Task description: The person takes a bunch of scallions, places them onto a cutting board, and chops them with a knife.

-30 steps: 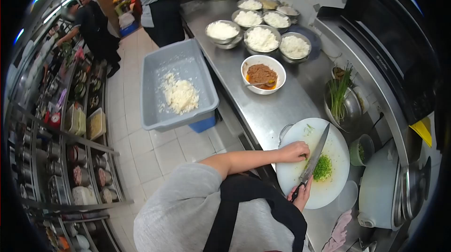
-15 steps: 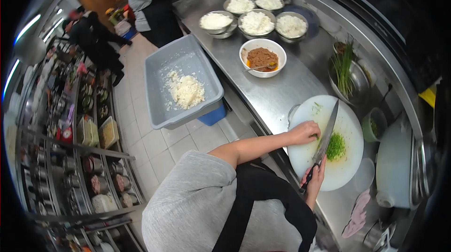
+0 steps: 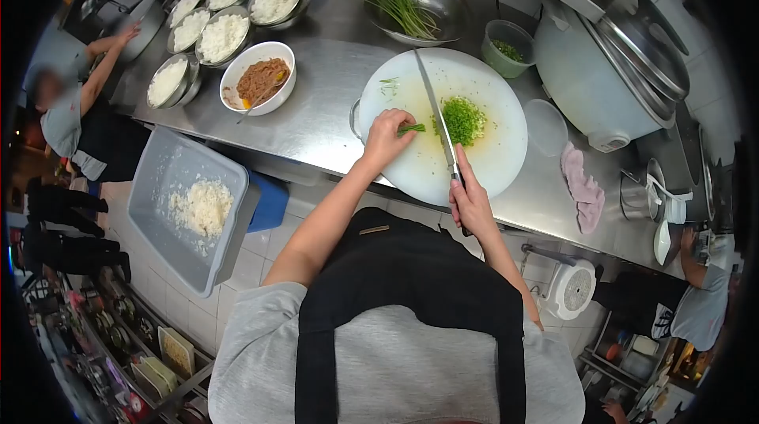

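My right hand point(image 3: 472, 201) is wrapped round the black handle of a long kitchen knife point(image 3: 434, 100), whose blade lies across the round white cutting board point(image 3: 379, 163). With bent fingers, my left hand point(image 3: 387, 138) pinches a short bunch of green onions point(image 3: 411, 129) on the board, left of the blade. Finely chopped green onion point(image 3: 462, 121) is heaped just right of the blade. A few loose green pieces point(image 3: 389, 85) lie near the board's upper left.
Behind the board sits a metal bowl point(image 3: 455, 17) with long green stalks; a green tub point(image 3: 508, 48) stands beside it. Left are a white bowl of brown filling point(image 3: 263, 76) and several rice bowls. A grey bin point(image 3: 150, 222) holds rice. Co-workers stand left and right.
My view has swung to the right, so the board sits nearer the middle and a co-worker shows at right. Both hands still hold the knife and the bunch on the board.
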Tool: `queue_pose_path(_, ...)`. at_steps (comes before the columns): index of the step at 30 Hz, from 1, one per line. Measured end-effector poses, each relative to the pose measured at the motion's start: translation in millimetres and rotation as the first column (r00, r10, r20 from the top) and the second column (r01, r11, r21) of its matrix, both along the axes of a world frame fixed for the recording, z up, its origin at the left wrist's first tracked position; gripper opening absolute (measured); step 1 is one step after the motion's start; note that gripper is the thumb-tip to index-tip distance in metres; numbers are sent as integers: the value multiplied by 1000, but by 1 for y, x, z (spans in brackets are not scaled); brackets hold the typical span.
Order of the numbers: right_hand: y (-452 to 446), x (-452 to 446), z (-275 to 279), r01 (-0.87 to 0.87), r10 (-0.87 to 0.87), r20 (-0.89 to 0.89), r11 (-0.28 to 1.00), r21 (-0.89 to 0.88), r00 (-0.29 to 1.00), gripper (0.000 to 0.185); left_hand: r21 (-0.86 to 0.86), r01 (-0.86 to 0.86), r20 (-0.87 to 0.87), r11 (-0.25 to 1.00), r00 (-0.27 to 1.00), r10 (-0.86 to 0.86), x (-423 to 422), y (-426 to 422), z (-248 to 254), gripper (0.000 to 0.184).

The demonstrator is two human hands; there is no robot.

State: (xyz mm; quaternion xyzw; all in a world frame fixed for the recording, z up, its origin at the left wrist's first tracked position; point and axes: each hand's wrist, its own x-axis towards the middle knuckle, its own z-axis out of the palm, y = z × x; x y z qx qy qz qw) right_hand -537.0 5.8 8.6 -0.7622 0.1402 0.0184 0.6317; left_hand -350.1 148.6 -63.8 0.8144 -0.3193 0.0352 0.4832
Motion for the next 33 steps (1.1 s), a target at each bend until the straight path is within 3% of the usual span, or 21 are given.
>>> queue_pose_path(2,2,0,1,-42,37,-86,997,-58,996,58,36,21,-7,999,1000,-21,1,1,5,20)
queue_pose_path(6,11,-5,-4,-24,27,-89,999,33,996,57,27,90,120,996,988,-93,2,0,4,13)
queue_pose_path(8,12,-8,3,-74,49,-175,987,-144,983,58,44,96,124,994,987,-101,3,-1,3,12)
queue_pose_path(9,12,-9,-1,-67,40,-185,987,-143,982,58,48,97,139,994,985,-103,3,-4,3,11)
queue_pose_path(11,13,-10,-10,-76,66,-46,962,-264,997,57,43,102,112,994,988,-107,3,-5,4,10)
queue_pose_path(18,17,-7,-2,-117,112,-38,968,-224,993,58,14,140,62,990,988,-141,7,-5,5,9)
queue_pose_path(20,18,-6,-11,-76,130,118,921,-382,985,58,-10,143,15,990,990,-143,9,-5,4,9)
queue_pose_path(21,18,1,-1,-77,129,113,922,-379,985,58,-32,147,-28,989,989,-147,9,-4,4,9)
queue_pose_path(23,15,18,24,-97,66,-368,993,-68,928,58,-32,149,-55,988,987,-151,10,-4,4,8)
queue_pose_path(24,15,21,21,-95,64,-371,993,-66,927,58,-36,151,-70,988,986,-153,10,-4,4,7)
queue_pose_path(27,12,23,2,-108,75,-248,986,-125,966,56,-30,158,-41,987,986,-159,12,-5,3,6)
queue_pose_path(29,16,12,-12,-70,170,195,898,-434,966,58,-29,157,-40,987,987,-158,12,-5,2,6)
queue_pose_path(33,21,19,-12,-80,138,109,903,-423,984,59,-40,135,-94,990,986,-139,11,-5,4,5)
